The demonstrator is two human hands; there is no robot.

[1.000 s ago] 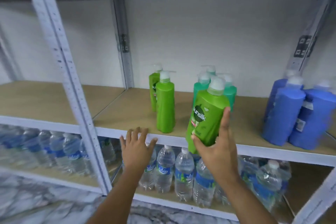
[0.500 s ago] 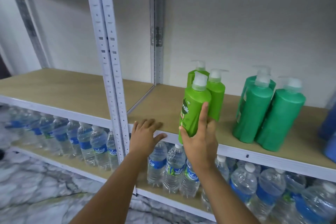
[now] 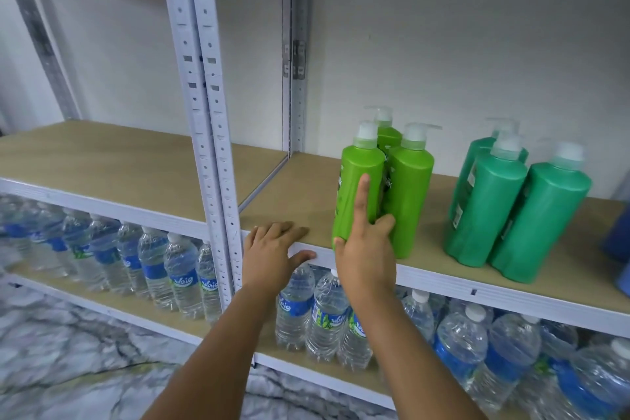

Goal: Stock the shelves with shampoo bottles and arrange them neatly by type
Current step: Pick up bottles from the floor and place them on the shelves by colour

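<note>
- A shop stockroom or retail storage area, judging by the white slotted-steel shelving uprights [image 3: 201,106] with rows of punched holes.
- Wood-look shelf boards [image 3: 112,160] edged in white metal run in long bays against a plain white wall [image 3: 460,44].
- Goods stand in groups of identical items: light green pump bottles [image 3: 405,187], and darker green pump bottles [image 3: 504,211] standing apart from them.
- The shelf below holds many identical water bottles [image 3: 177,276] with blue labels, lined up in rows.
- The floor [image 3: 68,351] is grey marble-patterned.
</note>
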